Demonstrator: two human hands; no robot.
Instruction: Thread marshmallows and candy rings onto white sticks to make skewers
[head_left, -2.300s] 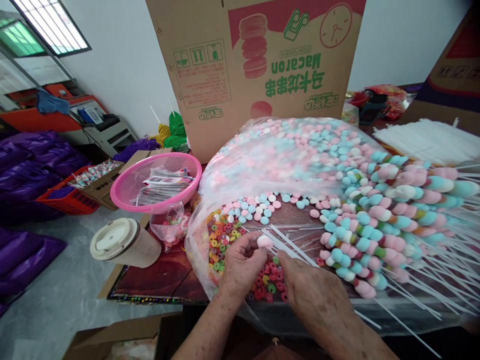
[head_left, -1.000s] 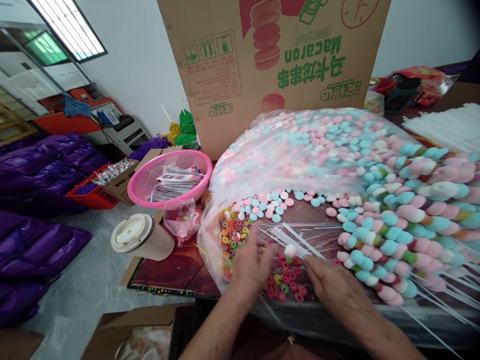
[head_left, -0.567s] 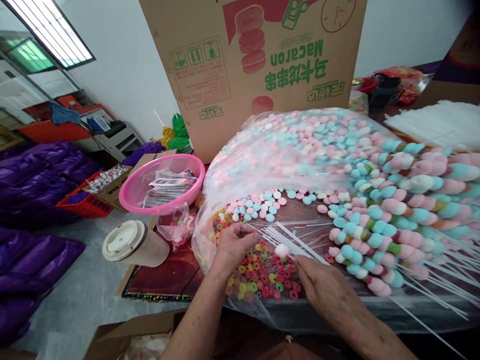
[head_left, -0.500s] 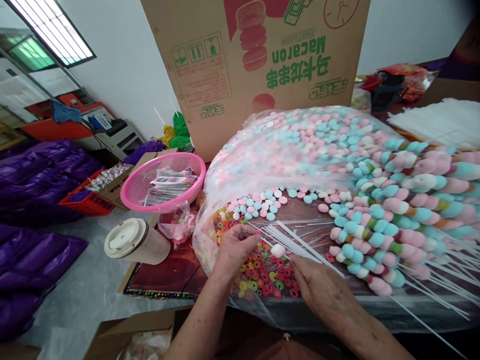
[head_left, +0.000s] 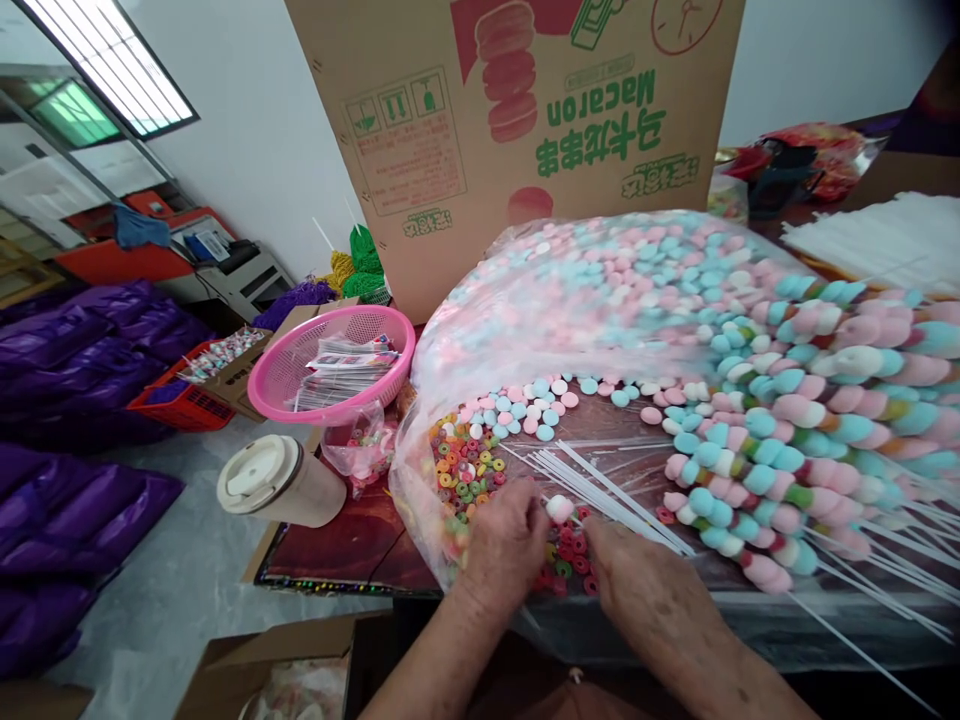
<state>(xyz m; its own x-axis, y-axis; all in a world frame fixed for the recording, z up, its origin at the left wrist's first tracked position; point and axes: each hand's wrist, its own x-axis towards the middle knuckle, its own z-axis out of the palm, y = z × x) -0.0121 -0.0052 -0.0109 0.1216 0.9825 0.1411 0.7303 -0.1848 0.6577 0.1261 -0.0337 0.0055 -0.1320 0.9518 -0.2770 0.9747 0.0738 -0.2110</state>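
My right hand (head_left: 649,575) is closed around a thin white stick, most of it hidden by the fingers. A white puffy candy (head_left: 559,508) sits on the stick just beyond my fingertips. My left hand (head_left: 510,540) is closed beside that candy with its fingers curled; what they hold, if anything, is hidden. Under and around both hands lie ring-shaped gummies (head_left: 574,550) in red, green, orange and yellow. Several bare white sticks (head_left: 600,490) lie just past my right hand. Pink, blue and white candy discs (head_left: 525,405) are scattered farther back.
Finished candy skewers (head_left: 772,470) are piled at right. A clear plastic bag (head_left: 570,300) full of discs fills the back, before a tall cardboard box (head_left: 495,130). At left stand a pink basket (head_left: 259,375) of wrappers and a lidded cup (head_left: 315,490). An open carton (head_left: 262,650) sits below.
My left hand has moved down and toward my right hand, closer to the white candy, uncovering gummies farther back. My right hand has stayed nearly in place, still on the stick.
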